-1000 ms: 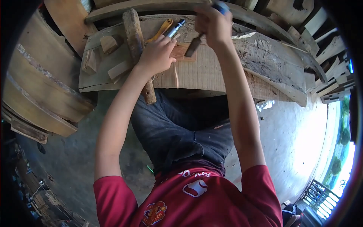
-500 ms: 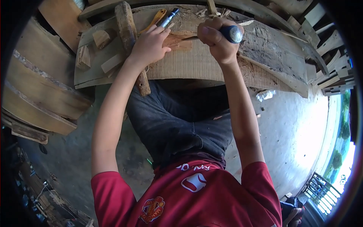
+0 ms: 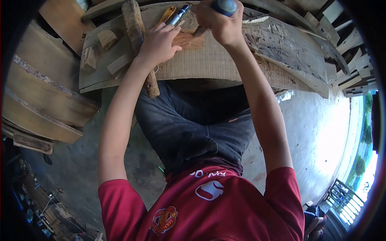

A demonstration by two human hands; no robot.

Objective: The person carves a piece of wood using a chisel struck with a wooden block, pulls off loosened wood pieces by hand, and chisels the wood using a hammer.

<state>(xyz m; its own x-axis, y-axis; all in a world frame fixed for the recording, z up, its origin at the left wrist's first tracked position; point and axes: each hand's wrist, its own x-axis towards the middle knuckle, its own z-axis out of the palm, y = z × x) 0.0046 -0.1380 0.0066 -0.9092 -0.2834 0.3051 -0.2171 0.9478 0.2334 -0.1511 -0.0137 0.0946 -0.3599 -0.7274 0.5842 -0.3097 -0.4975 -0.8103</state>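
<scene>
My right hand [image 3: 221, 22] is wrapped around the blue handle [image 3: 225, 6] of a chisel, whose blade [image 3: 200, 31] points down and left onto a small reddish wooden block [image 3: 191, 41]. The block lies flat on the plank bench. Across its left end rests my left hand [image 3: 159, 43], with fingers at the back edge and thumb at the front, steadying it. Just beyond those fingers lies a marker pen [image 3: 179, 15] with a dark blue end. A yellow-handled tool [image 3: 167, 14] is beside it, its far part hidden.
A long rough piece of wood [image 3: 133, 24] crosses the bench under my left forearm, near a wooden handle end [image 3: 151, 86]. Small wood offcuts [image 3: 107, 39] sit at left. A rough slab [image 3: 289, 50] covers the right side. Boards [image 3: 48, 88] are stacked at left.
My right hand has moved up and left with the chisel, and the blade now stands more steeply over the block. My left hand has stayed nearly in place.
</scene>
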